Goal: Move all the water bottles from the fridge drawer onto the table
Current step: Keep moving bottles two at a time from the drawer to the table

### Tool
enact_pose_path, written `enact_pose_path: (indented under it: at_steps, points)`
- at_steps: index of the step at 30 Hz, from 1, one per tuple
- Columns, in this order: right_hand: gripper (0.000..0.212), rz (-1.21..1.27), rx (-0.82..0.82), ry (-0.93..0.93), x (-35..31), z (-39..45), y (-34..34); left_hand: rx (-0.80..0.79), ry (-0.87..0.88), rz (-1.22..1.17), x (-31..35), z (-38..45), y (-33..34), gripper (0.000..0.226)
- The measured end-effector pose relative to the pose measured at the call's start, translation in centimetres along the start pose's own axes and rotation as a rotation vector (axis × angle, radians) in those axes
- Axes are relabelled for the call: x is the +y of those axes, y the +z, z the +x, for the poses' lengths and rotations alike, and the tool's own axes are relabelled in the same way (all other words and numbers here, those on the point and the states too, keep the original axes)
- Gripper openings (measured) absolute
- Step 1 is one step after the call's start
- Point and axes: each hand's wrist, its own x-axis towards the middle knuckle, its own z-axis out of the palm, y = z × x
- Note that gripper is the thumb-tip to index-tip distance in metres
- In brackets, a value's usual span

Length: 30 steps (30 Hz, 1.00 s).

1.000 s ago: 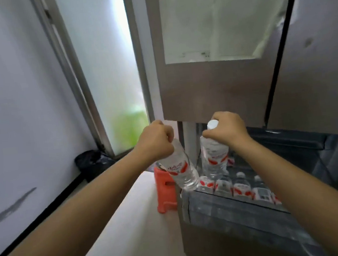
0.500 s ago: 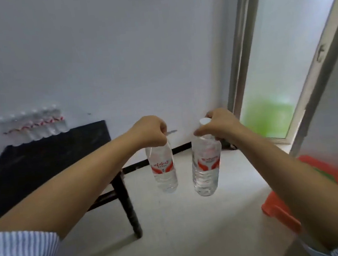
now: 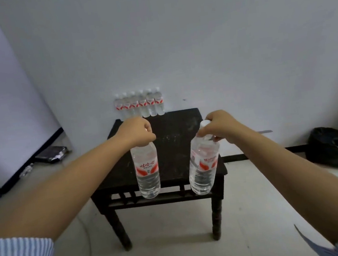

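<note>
Both held bottles (image 3: 147, 170) carry red labels, script unreadable.

A row of six clear plastic water bottles (image 3: 139, 103) stands at the back left edge of the dark wooden bench (image 3: 172, 148), against the wall. Nearer the camera, the left hand (image 3: 135, 133) holds one clear plastic bottle (image 3: 147, 172) and the right hand (image 3: 218, 126) another (image 3: 203, 164), side by side above the bench's front edge.

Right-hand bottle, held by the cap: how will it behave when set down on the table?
The bottle looks full, so probably heavy for its size. It hangs tilted from the right hand, whose grip is at the cap, so it may swing. Tall and narrow, it could tip if landed off-vertical on the table.
</note>
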Motion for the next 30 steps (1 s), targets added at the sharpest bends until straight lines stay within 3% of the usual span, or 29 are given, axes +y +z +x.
enact_pose_path:
  at_steps: [4, 9, 14, 20, 24, 30]
  points:
    - [0.022, -0.052, -0.034, -0.04, -2.3, 7.3, 3.7, 0.042, -0.036, 0.049, -5.1, 4.9, -0.5, 0.006]
    - [0.021, -0.143, -0.091, -0.11, -4.2, 17.0, 6.2, 0.048, -0.045, 0.052, -9.2, 13.2, -1.0, 0.006]
    - [0.022, -0.132, -0.038, -0.146, -5.8, 27.5, 6.5, -0.019, 0.002, 0.053, -10.9, 23.2, -1.0, 0.006]
    - [0.04, -0.11, 0.1, -0.034, -6.6, 39.5, 5.9, 0.002, 0.08, -0.012, -12.6, 35.0, -0.2, 0.005]
    - [0.026, -0.168, 0.139, 0.047, -6.0, 46.5, 5.7, -0.007, 0.186, -0.036, -13.5, 43.2, 1.0, 0.007]
    - [0.025, -0.227, 0.183, 0.16, -4.7, 55.8, 5.2, -0.04, 0.37, -0.024, -13.9, 54.8, 3.7, 0.013]
